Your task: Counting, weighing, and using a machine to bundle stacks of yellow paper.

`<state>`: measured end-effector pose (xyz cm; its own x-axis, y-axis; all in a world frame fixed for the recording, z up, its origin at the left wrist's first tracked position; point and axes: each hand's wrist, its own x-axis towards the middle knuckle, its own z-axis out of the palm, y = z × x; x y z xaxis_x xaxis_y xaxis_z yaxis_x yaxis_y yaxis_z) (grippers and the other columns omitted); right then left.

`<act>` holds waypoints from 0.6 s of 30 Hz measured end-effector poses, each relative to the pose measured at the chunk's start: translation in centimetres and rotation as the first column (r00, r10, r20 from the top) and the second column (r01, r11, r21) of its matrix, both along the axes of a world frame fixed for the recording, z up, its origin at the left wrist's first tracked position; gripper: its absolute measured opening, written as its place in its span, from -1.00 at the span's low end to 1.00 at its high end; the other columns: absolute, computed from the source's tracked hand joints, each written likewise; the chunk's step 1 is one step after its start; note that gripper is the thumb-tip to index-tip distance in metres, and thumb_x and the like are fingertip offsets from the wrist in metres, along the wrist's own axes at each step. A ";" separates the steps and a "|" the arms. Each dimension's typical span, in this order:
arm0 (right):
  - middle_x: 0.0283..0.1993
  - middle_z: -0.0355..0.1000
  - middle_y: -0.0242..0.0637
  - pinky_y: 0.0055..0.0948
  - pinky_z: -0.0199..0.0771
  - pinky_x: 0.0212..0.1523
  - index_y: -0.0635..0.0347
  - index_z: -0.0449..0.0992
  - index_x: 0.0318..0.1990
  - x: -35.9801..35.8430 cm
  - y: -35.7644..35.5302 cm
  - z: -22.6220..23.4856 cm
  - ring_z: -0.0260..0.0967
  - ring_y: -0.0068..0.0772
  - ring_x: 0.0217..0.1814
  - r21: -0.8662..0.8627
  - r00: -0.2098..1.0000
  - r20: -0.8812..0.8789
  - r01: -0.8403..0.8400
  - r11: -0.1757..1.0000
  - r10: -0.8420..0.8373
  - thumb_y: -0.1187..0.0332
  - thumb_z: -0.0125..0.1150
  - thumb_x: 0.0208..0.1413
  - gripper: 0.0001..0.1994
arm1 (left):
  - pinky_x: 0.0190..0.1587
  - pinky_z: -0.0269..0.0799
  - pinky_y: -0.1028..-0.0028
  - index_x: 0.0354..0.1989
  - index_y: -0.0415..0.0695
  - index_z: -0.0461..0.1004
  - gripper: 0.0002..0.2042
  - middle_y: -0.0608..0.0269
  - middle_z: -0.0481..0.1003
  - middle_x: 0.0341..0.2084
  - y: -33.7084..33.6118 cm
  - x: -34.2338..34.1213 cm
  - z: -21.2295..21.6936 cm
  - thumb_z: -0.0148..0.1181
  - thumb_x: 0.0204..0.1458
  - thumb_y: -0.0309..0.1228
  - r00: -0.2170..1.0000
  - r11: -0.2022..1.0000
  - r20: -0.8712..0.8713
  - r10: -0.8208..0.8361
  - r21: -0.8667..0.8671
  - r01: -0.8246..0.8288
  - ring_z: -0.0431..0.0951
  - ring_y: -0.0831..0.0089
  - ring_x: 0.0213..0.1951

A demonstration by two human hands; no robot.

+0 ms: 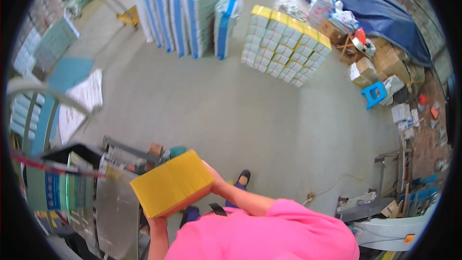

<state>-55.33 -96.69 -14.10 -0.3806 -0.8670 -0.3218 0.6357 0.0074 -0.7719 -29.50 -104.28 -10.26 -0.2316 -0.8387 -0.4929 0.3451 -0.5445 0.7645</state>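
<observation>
I carry a yellow block-shaped bundle (pixel 171 183) between both hands, tilted, in front of my body at the lower left. Its upper face is flat with fine lines across it, and the side towards me looks orange-brown. My left hand (pixel 156 222) grips the near left corner from below, its fingers mostly hidden by the bundle. At the right end, my right hand (pixel 215 179) is closed around the edge. A machine with a shiny metal plate (pixel 115 212) stands close to the left of the bundle.
Yellow-topped white bundles form a stack (pixel 284 43) on the grey floor ahead, beside tall blue-and-white wrapped stacks (pixel 192 17). Boxes (pixel 363 72), a blue stool (pixel 374 95) and a blue tarp (pixel 380 14) line the right. A cord (pixel 334 185) crosses the floor near a white machine (pixel 394 233).
</observation>
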 end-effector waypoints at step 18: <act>-0.41 0.34 -0.54 -0.46 0.23 -0.21 -0.02 0.48 -0.19 -37.9 18.6 2.6 0.24 -0.62 -0.36 0.514 0.848 0.200 0.337 0.789 -0.492 -0.14 -0.06 0.18 -0.59 | 0.02 0.39 0.27 0.07 -0.15 0.38 -0.55 0.15 0.45 -0.02 1.8 -53.0 2.9 -0.12 0.19 -0.07 0.598 0.632 0.204 -0.775 0.262 0.730 0.45 0.30 0.02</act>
<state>-93.21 -78.11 -11.47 -0.4826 -0.3784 -0.7899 0.8579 -0.0225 -0.5133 -82.46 -102.48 -7.40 -0.5867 -0.3460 -0.7321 -0.4447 -0.6179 0.6484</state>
